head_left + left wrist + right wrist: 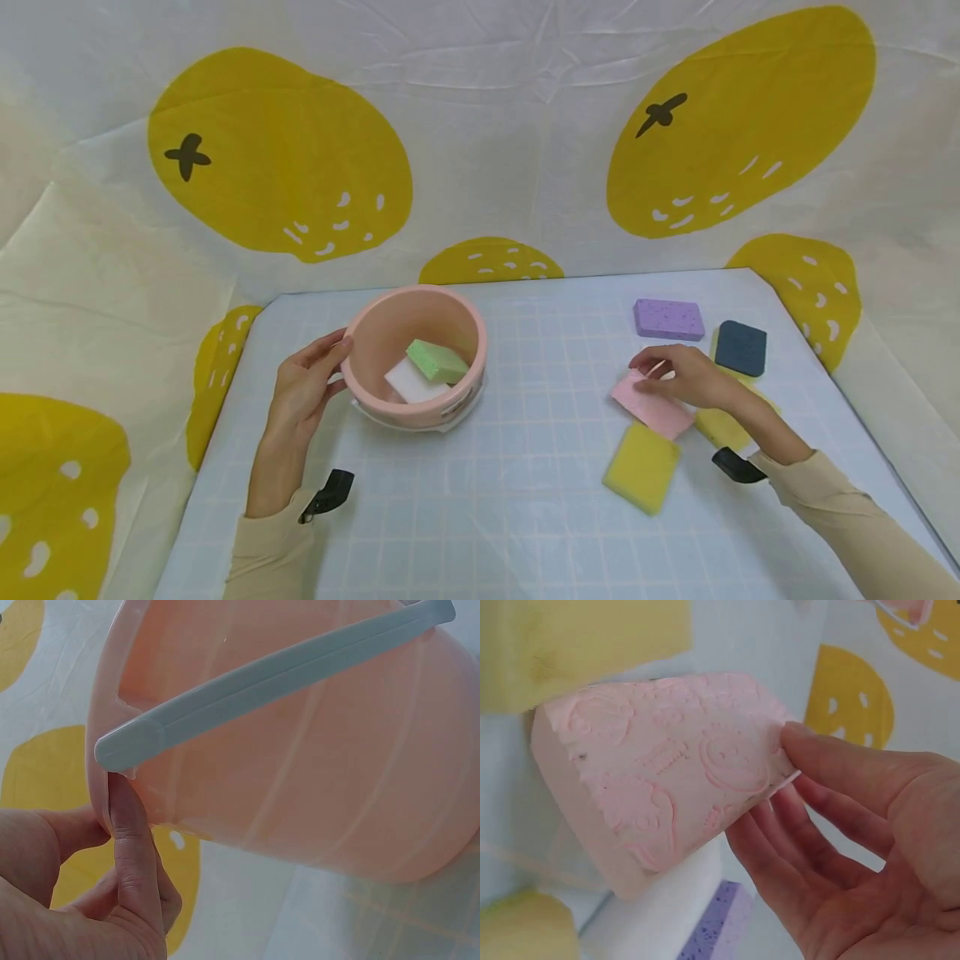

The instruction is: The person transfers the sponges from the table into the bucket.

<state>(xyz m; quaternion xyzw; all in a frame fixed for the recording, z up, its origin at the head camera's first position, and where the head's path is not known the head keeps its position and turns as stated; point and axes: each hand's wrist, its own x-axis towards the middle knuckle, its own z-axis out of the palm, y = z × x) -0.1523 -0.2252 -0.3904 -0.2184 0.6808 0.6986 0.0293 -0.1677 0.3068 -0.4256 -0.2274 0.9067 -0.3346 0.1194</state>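
Desk (540, 508) carries everything. Pink bucket (386, 333) stands at the left, mouth up; the left hand (296, 404) is clamped on its rim, thumb to one side, fingers to the other. Right hand (697, 382), right of centre, pinches the pink sponge (656, 408) by one end between thumb and fingers. Sponge sits between two yellow sponges (642, 468); cannot tell whether it is fully off the desk. Purple sponge (669, 319) and dark-faced sponge (741, 348) lie beyond. Inside the bucket: white sponge (413, 383), with the smaller-looking green sponge (437, 361) partly on it. Step in hand, judged: picking up the pink sponge while steadying the bucket. Next move probably calls for a firm pinch, a lift clear of the neighbours, then carrying leftward over the rim.
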